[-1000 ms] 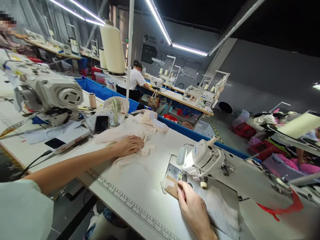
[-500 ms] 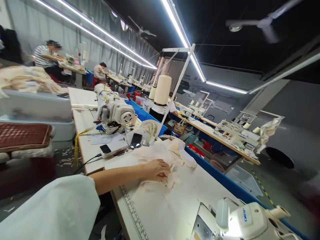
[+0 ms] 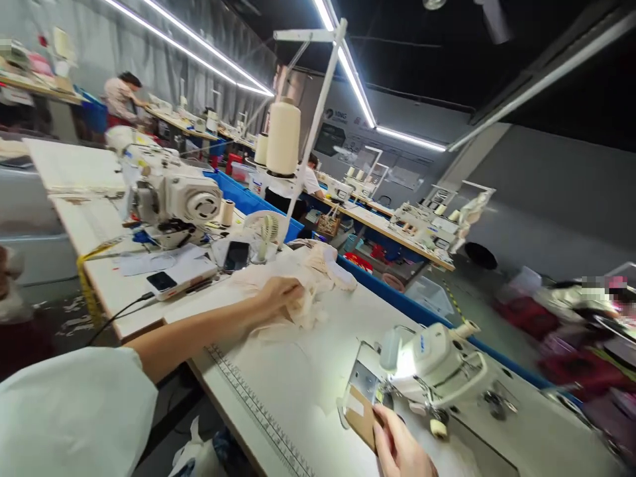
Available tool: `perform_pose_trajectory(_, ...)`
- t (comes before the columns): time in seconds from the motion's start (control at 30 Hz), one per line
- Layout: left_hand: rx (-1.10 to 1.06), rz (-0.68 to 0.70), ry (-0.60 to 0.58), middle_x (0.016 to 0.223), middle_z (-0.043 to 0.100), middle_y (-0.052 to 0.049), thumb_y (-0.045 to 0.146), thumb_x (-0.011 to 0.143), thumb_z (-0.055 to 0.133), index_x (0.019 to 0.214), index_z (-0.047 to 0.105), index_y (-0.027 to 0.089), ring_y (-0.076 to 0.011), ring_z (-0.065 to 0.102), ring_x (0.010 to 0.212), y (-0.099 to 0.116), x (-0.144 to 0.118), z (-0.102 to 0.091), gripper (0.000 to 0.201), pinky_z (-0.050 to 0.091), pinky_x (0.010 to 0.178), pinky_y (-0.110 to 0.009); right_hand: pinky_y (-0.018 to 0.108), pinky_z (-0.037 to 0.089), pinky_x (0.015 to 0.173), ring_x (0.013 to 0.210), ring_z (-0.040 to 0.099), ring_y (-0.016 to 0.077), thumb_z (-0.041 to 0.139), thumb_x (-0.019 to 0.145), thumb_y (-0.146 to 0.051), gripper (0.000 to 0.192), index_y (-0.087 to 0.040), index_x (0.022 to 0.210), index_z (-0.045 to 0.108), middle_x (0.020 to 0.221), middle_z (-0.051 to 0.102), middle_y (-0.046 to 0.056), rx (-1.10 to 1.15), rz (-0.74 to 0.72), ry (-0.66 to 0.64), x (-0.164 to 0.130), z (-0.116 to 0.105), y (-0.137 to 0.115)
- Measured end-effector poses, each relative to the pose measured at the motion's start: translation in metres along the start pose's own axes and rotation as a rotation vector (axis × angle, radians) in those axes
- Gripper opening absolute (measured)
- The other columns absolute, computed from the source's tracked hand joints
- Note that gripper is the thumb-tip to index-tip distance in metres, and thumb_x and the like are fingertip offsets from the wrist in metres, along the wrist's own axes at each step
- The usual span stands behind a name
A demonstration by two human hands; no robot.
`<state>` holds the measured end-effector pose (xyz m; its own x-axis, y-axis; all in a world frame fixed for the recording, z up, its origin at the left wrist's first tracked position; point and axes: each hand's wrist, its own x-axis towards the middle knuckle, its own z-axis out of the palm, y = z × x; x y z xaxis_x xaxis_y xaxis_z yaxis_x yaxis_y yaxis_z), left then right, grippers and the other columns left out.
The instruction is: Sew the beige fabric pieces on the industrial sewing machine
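Left hand [image 3: 278, 295] out across bench [image 3: 308, 371], fingers curled, gripping bunched cream fabric [image 3: 303, 281]; fabric heap lies under and just beyond that hand. Right hand [image 3: 400, 447] low at frame edge, thumb and fingers pinching brown cardboard piece [image 3: 362, 417] beside sewing machine [image 3: 432, 364] head, lamp lit. Printed ruler [image 3: 258, 414] runs along bench edge between both hands. Phone [image 3: 236, 256] and small fan [image 3: 268, 232] past left hand.
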<state>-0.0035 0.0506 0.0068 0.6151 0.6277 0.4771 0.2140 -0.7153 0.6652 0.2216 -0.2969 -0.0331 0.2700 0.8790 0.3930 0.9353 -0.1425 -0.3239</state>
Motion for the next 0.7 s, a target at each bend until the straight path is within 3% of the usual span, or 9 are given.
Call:
perform_pose_trajectory(0.17,-0.151,-0.225,0.393,0.062,0.059,0.001,0.039,0.097,0.045,0.076,0.049,0.02,-0.0133,0.05,0.061,0.025,0.025,-0.044,0.029,0.037,0.058,-0.022,0.032,0.059,0.069,0.084,0.075,0.0242,0.039,0.102,-0.031,0.034,-0.02,0.107,0.07,0.101,0.077,0.011,0.032,0.05,0.006,0.003,-0.012,-0.022)
perform_pose_trajectory(0.23,-0.136,-0.261,0.362,0.053,0.05,0.005,0.037,0.097,0.048,0.076,0.049,0.019,-0.0105,0.045,0.052,0.043,0.024,-0.062,0.028,0.031,0.053,-0.02,0.033,0.059,0.072,0.086,0.073,0.0243,0.039,0.101,-0.026,0.031,-0.021,0.106,0.069,0.101,0.076,0.011,0.06,0.062,-0.016,0.003,-0.016,-0.031)
perform_pose_trajectory(0.3,-0.019,-0.266,0.119,0.049,0.045,0.007,0.035,0.095,0.053,0.076,0.055,0.015,-0.007,0.04,0.049,0.062,0.014,-0.071,0.028,0.024,0.052,-0.017,0.035,0.058,0.075,0.087,0.072,0.0242,0.041,0.1,-0.024,0.03,-0.021,0.105,0.07,0.098,0.075,0.011,0.082,0.065,-0.025,0.003,-0.022,-0.037)
perform_pose_trajectory(0.37,0.037,-0.274,-0.246,0.048,0.052,0.006,0.037,0.092,0.057,0.076,0.061,0.013,-0.0057,0.038,0.047,0.078,-0.004,-0.065,0.029,0.022,0.051,-0.016,0.035,0.058,0.075,0.086,0.071,0.0237,0.041,0.101,-0.023,0.029,-0.02,0.104,0.07,0.094,0.073,0.011,0.098,0.051,0.0,0.004,-0.028,-0.04)
perform_pose_trajectory(0.43,-0.038,-0.258,-0.615,0.053,0.062,0.004,0.042,0.09,0.059,0.081,0.067,0.014,-0.0074,0.039,0.046,0.09,-0.024,-0.044,0.031,0.024,0.048,-0.017,0.035,0.059,0.078,0.092,0.07,0.0229,0.043,0.1,-0.022,0.028,-0.018,0.106,0.07,0.099,0.073,0.012,0.123,0.013,0.04,0.004,-0.032,-0.043)
perform_pose_trajectory(0.5,-0.191,-0.255,-0.868,0.06,0.07,0.001,0.048,0.086,0.06,0.082,0.069,0.017,-0.0107,0.044,0.049,0.094,-0.04,-0.014,0.032,0.027,0.048,-0.02,0.036,0.059,0.087,0.103,0.069,0.0221,0.044,0.099,-0.018,0.028,-0.019,0.112,0.069,0.112,0.072,0.012,0.15,-0.049,0.05,0.003,-0.035,-0.047)
perform_pose_trajectory(0.57,-0.345,-0.292,-0.967,0.065,0.073,-0.002,0.05,0.08,0.065,0.08,0.068,0.018,-0.0146,0.054,0.056,0.091,-0.046,0.015,0.032,0.034,0.052,-0.022,0.038,0.057,0.097,0.115,0.067,0.0218,0.045,0.097,-0.015,0.032,-0.021,0.119,0.068,0.125,0.07,0.011,0.153,-0.14,0.009,0.003,-0.034,-0.05)
perform_pose_trajectory(0.7,-0.482,-0.377,-0.93,0.076,0.078,-0.006,0.049,0.069,0.071,0.08,0.067,0.02,-0.0192,0.065,0.068,0.078,-0.034,0.049,0.032,0.042,0.06,-0.024,0.038,0.056,0.098,0.115,0.067,0.0226,0.045,0.095,-0.011,0.039,-0.02,0.129,0.063,0.133,0.068,0.01,0.054,-0.282,-0.119,0.001,-0.028,-0.055)
